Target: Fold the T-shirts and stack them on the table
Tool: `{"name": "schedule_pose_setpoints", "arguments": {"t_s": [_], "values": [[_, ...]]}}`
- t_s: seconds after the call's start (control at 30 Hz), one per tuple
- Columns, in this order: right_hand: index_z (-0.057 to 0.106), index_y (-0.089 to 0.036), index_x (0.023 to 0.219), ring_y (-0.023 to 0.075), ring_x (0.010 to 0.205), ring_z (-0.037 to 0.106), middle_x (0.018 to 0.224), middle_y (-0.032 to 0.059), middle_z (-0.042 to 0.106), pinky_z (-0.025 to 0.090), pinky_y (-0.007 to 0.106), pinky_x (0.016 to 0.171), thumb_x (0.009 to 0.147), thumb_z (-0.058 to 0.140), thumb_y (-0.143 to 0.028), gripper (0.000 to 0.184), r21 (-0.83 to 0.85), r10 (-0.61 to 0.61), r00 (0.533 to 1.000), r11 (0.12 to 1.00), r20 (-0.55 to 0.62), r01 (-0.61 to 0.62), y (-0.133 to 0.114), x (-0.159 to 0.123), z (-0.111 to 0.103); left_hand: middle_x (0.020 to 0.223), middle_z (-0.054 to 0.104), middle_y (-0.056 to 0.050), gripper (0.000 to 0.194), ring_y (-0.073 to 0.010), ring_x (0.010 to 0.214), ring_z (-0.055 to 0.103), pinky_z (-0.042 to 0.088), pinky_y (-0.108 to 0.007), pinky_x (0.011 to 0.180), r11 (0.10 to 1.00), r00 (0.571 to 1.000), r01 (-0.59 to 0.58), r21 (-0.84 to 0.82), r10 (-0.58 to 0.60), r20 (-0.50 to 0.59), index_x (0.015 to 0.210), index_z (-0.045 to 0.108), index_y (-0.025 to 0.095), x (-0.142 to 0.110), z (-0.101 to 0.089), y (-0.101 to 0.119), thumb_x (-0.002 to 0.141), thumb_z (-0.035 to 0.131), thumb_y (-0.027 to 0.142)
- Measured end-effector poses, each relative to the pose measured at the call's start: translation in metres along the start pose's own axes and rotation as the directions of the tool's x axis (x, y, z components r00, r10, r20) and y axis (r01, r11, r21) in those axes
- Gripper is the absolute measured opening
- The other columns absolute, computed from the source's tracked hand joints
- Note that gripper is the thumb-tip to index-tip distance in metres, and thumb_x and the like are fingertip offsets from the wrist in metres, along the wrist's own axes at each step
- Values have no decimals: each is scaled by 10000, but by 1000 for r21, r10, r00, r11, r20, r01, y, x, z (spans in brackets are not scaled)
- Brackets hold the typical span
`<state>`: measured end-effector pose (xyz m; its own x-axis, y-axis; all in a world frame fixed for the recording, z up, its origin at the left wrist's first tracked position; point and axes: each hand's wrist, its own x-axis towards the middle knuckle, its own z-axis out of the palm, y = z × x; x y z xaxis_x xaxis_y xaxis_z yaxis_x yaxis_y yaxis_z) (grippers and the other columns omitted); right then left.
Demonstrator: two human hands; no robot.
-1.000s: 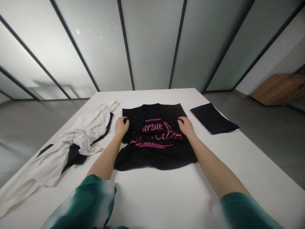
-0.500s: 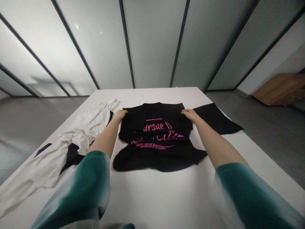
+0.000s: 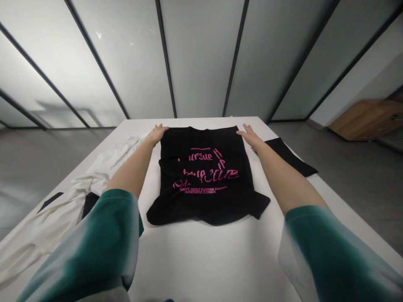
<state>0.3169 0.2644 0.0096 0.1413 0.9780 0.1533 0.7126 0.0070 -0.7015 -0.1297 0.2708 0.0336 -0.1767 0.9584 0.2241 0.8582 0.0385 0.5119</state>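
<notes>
A black T-shirt [image 3: 201, 207] with pink lettering lies spread on the white table in front of me. Its far corners are in my two hands. My left hand [image 3: 159, 133] is closed on the far left corner. On the far right corner, my right hand [image 3: 250, 136] pinches the cloth between thumb and finger, with other fingers raised. The far edge is pulled nearly straight between them. Folds cross the print, and the near hem is wavy, its right corner sticking out.
White clothing [image 3: 94, 167] lies crumpled along the left of the white table [image 3: 189, 256], with dark cloth [image 3: 90, 203] under it. A flat black cloth [image 3: 291, 157] is at the right, partly behind my forearm. Frosted panels [image 3: 201, 58] stand beyond the table.
Both hands have moved away from me, drawing the shirt's far edge along. The shirt is longer and flatter, and more of its print shows.
</notes>
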Motion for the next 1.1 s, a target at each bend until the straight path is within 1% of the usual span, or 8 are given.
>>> {"name": "schedule_pose_setpoints", "arguments": {"t_s": [0.1, 0.27, 0.43, 0.53, 0.67, 0.8, 1.0, 1.1], "values": [[406, -171, 1501, 284, 1460, 293, 1587, 116, 328, 285, 424, 1165, 893, 531, -476, 692, -95, -63, 996, 993, 68, 69, 2, -28, -4, 1494, 461, -168, 668, -340, 1433, 340, 329, -448, 1123, 996, 996, -17, 91, 8, 94, 1398, 496, 136, -29, 0, -1, 857, 458, 526], [630, -102, 1280, 315, 1187, 600, 1314, 183, 624, 437, 394, 1024, 885, 559, -426, 516, -268, 27, 989, 963, 144, 12, 30, -106, -16, 1267, 642, -211, 700, -349, 1198, 595, 453, -391, 986, 987, 937, -22, 162, -36, 349, 1213, 622, 106, -118, 6, -32, 840, 411, 660], [738, -169, 972, 288, 952, 678, 995, 123, 740, 503, 377, 872, 885, 515, -500, 408, -150, 0, 971, 988, 240, 37, 64, -188, -25, 1289, 616, -185, 750, -300, 1105, 632, 465, -387, 964, 996, 957, -81, 41, 66, 283, 1280, 577, 130, -195, -1, -57, 821, 412, 700], [725, -202, 1036, 292, 971, 664, 1064, 121, 725, 501, 386, 880, 847, 564, -525, 407, -59, -106, 958, 990, 266, 126, 72, -225, -27, 1225, 643, -165, 793, -291, 1018, 654, 483, -393, 934, 993, 939, -110, -32, 115, 324, 1259, 604, 131, -226, -11, -49, 783, 448, 745], [713, -200, 919, 305, 955, 632, 946, 118, 697, 477, 399, 886, 799, 611, -497, 336, -167, -217, 942, 950, 255, 264, 68, -254, -23, 1066, 710, -129, 738, -330, 973, 659, 499, -412, 880, 980, 852, -192, -57, 195, 485, 1146, 680, 149, -254, -23, -28, 676, 627, 715], [641, -213, 830, 274, 883, 612, 869, 88, 673, 471, 379, 828, 770, 603, -415, 215, -167, -202, 968, 960, 147, 226, 61, -268, -16, 1199, 683, -119, 740, -342, 1085, 623, 462, -431, 974, 931, 787, -303, -204, 365, 498, 1233, 639, 167, -271, -26, -22, 607, 754, 545], [564, -227, 809, 216, 703, 592, 703, 6, 623, 479, 322, 625, 717, 665, -566, 365, 246, 43, 998, 968, 56, -55, 56, -268, -19, 1033, 728, -81, 539, -300, 984, 661, 499, -416, 895, 894, 907, 25, -447, 167, 386, 1095, 669, 166, -275, -26, -37, 671, 714, 497], [545, -227, 739, 202, 674, 582, 643, -13, 590, 473, 308, 597, 690, 700, -609, 415, 395, 99, 993, 911, 62, -116, 53, -262, -26, 920, 737, -68, 529, -268, 887, 684, 526, -363, 788, 750, 896, 274, -603, 29, 443, 1020, 687, 159, -268, -35, -37, 628, 768, 504]]}}
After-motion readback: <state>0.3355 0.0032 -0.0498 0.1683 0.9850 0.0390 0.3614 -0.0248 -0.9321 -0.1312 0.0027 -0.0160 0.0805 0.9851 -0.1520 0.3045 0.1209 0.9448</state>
